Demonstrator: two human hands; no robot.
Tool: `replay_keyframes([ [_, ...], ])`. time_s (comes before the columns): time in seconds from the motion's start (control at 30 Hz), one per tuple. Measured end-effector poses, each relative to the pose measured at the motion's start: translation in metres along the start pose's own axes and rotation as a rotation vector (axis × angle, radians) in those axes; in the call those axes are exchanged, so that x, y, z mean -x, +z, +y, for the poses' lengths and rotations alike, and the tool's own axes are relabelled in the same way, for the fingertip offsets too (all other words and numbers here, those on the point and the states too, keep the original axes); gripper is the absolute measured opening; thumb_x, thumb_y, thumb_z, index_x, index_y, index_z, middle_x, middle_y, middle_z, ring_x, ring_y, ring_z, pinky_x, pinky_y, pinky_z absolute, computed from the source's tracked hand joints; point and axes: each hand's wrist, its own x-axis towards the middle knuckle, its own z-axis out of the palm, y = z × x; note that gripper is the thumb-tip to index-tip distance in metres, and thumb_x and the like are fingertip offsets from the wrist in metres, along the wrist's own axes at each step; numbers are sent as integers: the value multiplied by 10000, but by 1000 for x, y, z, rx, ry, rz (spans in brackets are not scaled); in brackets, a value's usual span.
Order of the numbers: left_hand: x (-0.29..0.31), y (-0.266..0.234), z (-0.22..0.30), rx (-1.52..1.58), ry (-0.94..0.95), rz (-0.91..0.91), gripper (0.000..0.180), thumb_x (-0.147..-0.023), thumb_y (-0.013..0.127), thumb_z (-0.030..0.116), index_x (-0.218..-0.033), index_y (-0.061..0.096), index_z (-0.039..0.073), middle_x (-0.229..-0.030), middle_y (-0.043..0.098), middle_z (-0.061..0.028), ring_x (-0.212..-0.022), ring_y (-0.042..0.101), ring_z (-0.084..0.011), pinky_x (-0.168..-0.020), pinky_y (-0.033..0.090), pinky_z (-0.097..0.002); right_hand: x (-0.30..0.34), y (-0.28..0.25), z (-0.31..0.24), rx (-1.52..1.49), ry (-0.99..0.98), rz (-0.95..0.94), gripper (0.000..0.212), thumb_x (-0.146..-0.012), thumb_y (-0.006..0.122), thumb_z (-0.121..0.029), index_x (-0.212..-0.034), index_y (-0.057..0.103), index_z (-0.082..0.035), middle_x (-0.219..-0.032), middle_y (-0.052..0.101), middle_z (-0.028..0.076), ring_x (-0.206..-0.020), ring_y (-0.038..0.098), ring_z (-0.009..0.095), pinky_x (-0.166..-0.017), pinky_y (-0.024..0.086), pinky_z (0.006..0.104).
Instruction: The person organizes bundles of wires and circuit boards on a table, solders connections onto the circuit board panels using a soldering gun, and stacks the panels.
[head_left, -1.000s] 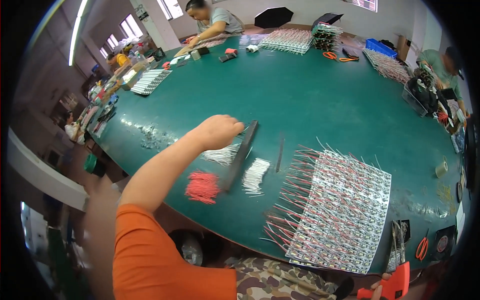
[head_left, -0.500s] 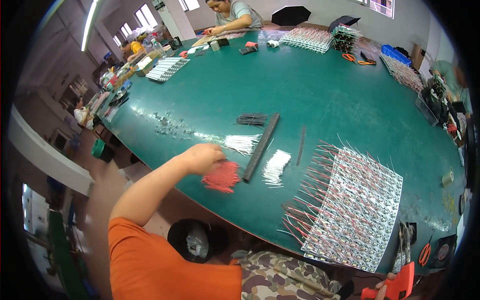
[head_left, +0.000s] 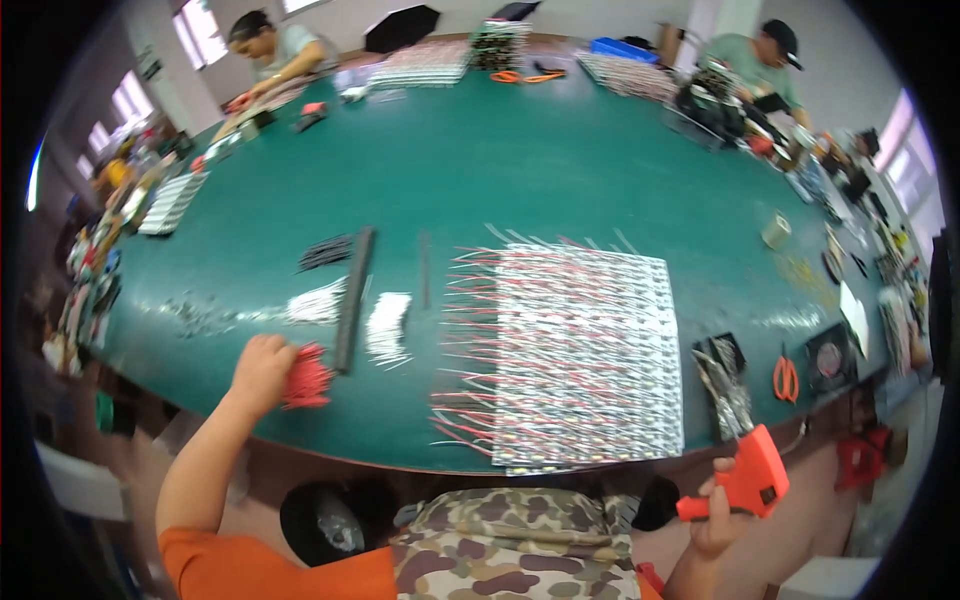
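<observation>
My left hand is at the left edge of a pile of short red tubes or wires. Its fingers are bent together, and what lies between them is hidden. My right hand grips the handle of a red-orange gun-shaped tool, held beyond the table's front edge at the right. Between the hands lies a sheet of white circuit boards, with red and white wires sticking out to its left. White short pieces and another white bundle lie either side of a dark bar.
A black bundle lies behind the white ones. Orange-handled scissors, a black square fan-like box and a tape roll are at right. Two people work across the green table. A black bin stands below.
The view has swung right, bringing the right hand and its tool more fully into sight. My left hand stays at the red pile, now at its left edge.
</observation>
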Motion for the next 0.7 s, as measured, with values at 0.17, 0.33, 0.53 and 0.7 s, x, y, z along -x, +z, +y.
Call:
replay_keyframes([
  [0.17,-4,12,0,175,-202,31,51,-762,650,33,-810,648,51,-837,590,-143,-830,597,-380,-718,477,-481,2,-5,-3,19,14,19,482,-866,584,4,-1330,464,50,-1152,638,179,-780,591,153,-718,505,269],
  [0.33,-3,11,5,78,-271,0,16,-784,636,45,-785,622,54,-815,590,-133,-828,598,-376,-733,474,-481,0,-11,-3,23,53,-12,482,-858,586,10,-1325,470,44,-1154,633,191,-775,595,150,-708,517,270],
  [0.53,-4,5,1,-121,-22,12,50,-794,586,114,-796,629,88,-770,594,-96,-799,609,-321,-770,449,-451,-3,-13,-2,19,26,2,484,-849,577,23,-1320,470,46,-1136,632,194,-764,601,150,-691,525,270],
  [0.7,-12,-4,4,2,-52,2,62,-748,648,96,-789,689,74,-766,608,-120,-755,602,-363,-715,470,-466,-10,-10,-3,-13,31,20,438,-849,592,20,-1276,498,50,-1115,643,190,-754,611,151,-693,532,283],
])
